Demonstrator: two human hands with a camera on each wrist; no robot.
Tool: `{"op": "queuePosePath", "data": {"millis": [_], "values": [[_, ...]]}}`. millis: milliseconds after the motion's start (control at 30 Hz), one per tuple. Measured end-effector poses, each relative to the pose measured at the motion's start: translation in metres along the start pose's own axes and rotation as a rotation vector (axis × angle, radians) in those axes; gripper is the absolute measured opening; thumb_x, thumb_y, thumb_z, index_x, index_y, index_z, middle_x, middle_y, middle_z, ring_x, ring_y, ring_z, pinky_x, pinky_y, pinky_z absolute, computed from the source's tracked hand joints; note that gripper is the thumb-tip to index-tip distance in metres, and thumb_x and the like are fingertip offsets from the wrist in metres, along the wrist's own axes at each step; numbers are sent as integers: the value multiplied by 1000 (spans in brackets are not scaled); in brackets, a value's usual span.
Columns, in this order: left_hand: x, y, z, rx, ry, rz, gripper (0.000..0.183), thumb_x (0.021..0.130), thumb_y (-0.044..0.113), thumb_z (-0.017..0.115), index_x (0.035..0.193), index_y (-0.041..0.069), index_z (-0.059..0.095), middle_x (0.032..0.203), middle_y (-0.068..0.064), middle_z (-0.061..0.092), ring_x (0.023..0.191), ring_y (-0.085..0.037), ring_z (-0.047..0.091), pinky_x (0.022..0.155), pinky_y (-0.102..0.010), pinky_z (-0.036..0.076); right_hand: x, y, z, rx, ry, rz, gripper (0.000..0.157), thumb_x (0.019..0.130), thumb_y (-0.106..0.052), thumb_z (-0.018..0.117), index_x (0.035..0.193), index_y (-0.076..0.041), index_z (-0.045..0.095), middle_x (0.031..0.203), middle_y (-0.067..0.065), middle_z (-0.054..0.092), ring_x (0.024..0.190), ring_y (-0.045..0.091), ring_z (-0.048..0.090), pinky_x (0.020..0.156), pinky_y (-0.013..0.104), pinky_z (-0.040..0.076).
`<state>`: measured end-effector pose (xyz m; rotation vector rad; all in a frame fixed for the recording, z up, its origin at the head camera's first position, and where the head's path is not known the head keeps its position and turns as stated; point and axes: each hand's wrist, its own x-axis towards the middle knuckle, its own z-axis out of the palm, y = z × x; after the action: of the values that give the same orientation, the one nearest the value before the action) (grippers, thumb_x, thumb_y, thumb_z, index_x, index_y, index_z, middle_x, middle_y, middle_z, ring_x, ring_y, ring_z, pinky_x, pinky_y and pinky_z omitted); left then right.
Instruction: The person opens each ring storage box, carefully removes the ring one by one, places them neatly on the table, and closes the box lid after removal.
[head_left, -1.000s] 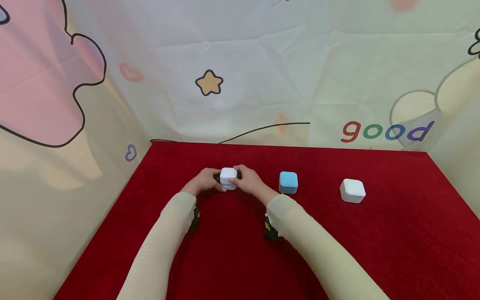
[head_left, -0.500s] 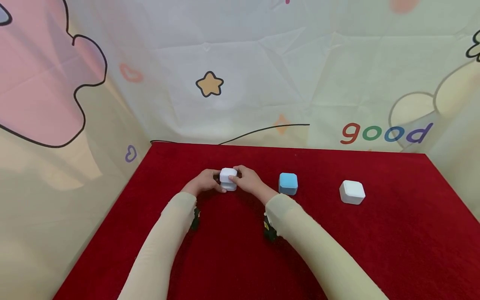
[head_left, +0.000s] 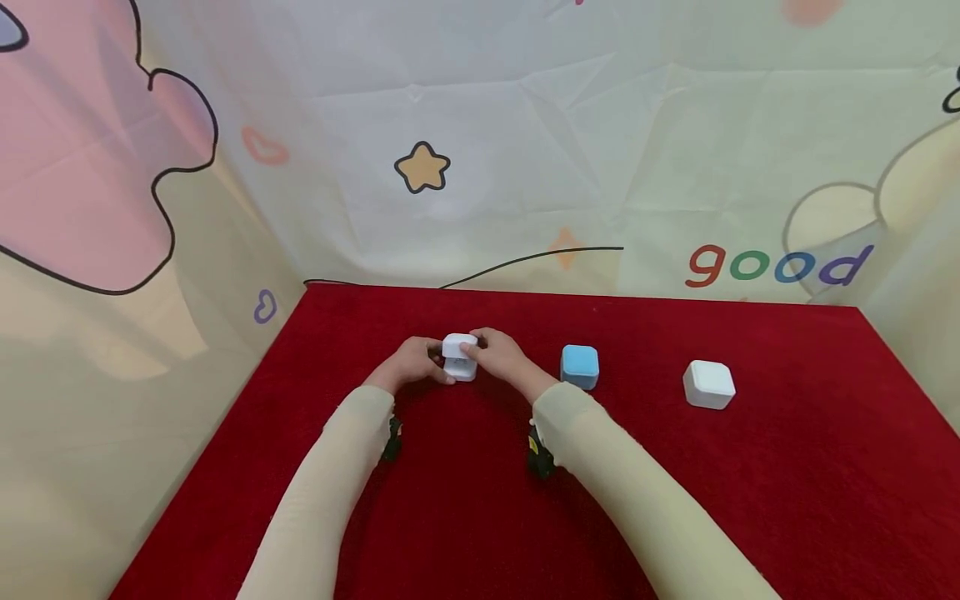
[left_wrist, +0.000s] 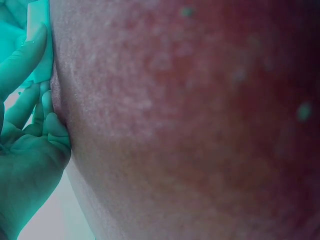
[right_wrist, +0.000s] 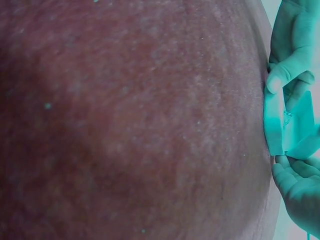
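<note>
- Blue box (head_left: 580, 367), landmark: upright on the red-covered bench (head_left: 480, 508), rounded at its corners
- Held white box (head_left: 454, 351): left of the blue box, with its lid (head_left: 459, 340) raised in front, leaving a gap above the base (head_left: 461, 373); fine dark marks (right_wrist: 288, 119) show within, too small to identify
- Left hand (head_left: 412, 364): farther left of the blue box, thumb and fingers bent about the base's left side, gripping it
- Right hand (head_left: 504, 358): between the held white box and the blue box, pinching the lid between thumb and fingers
- Second white box (head_left: 708, 384): right of the blue box, well apart from it
- Printed backdrop (head_left: 517, 158): behind the blue box, bearing a star (head_left: 422, 167) to its upper left and the word "good" (head_left: 780, 267) to its upper right
</note>
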<state>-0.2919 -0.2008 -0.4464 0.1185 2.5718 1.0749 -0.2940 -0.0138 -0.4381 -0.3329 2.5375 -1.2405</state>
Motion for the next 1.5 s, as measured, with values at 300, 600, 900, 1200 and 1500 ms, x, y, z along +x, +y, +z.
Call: {"op": "queuePosePath", "data": {"millis": [300, 600, 900, 1200, 1500], "values": [[-1, 1, 0, -1, 3, -8, 63, 86, 13, 81, 142, -2, 56, 134, -21, 62, 114, -29, 55, 106, -44, 50, 4, -1, -1, 41, -6, 47, 52, 107, -31, 52, 148, 0, 50, 151, 18, 54, 138, 31, 52, 117, 45, 44], [-2, -1, -3, 1, -7, -13, 64, 86, 12, 80, 142, -4, 55, 137, -21, 61, 116, -29, 56, 108, -44, 49, 6, -3, 2, 89, -14, 81, 53, 107, -33, 51, 149, 0, 48, 153, 18, 52, 139, 31, 51, 118, 45, 43], [0, -4, -1, -12, -14, -41, 65, 86, 12, 81, 143, -3, 54, 140, -21, 60, 122, -31, 56, 112, -45, 47, 6, -4, 1, 148, -18, 116, 54, 107, -36, 50, 147, 0, 51, 151, 19, 53, 135, 31, 53, 117, 47, 44], [-2, -2, -1, -21, -18, -47, 67, 84, 15, 83, 143, -2, 55, 138, -19, 60, 119, -29, 56, 108, -41, 49, 6, -6, -4, 194, -43, 179, 59, 108, -40, 48, 151, 0, 46, 151, 19, 53, 134, 32, 54, 119, 47, 42], [-1, 0, 2, -40, 1, -57, 63, 86, 11, 80, 143, -1, 55, 138, -20, 60, 119, -29, 55, 107, -42, 50, 10, -8, -6, 248, -37, 199, 61, 109, -41, 44, 152, 3, 43, 149, 21, 53, 130, 32, 53, 117, 43, 44]]}}
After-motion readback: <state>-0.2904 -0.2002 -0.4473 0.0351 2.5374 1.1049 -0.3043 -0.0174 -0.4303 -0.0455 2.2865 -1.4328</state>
